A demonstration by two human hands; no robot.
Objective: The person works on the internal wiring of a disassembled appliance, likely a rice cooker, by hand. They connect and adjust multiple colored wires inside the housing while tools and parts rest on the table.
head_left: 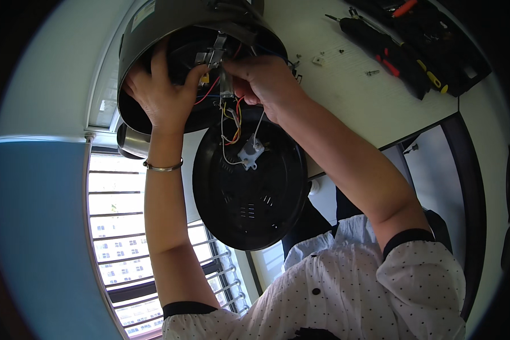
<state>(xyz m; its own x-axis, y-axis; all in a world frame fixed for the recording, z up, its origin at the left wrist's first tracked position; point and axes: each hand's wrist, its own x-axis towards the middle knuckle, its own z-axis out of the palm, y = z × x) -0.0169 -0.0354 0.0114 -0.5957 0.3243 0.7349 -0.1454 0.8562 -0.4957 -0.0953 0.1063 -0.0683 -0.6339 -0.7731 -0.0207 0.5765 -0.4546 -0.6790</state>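
Note:
A dark round appliance housing (131,28) lies on its side with its open end facing me. My left hand (163,93) reaches inside with its fingers spread, the thumb beside a silver metal bracket (214,56). Curled fingers of my right hand (266,82) pinch around a narrow metal strip (226,85) below that bracket; part of the grip is hidden. Red, yellow and white wires (236,122) run from inside the housing to a black oval base cover (249,192), which hangs off the table edge. A small pale plate (250,153) is attached to the cover's inner face.
On the pale tabletop (345,107) lie several loose screws (372,73) and a small white piece (318,60). A black tool case (459,51) with a power screwdriver (374,45) occupies the far right. A barred window (119,226) is at the left.

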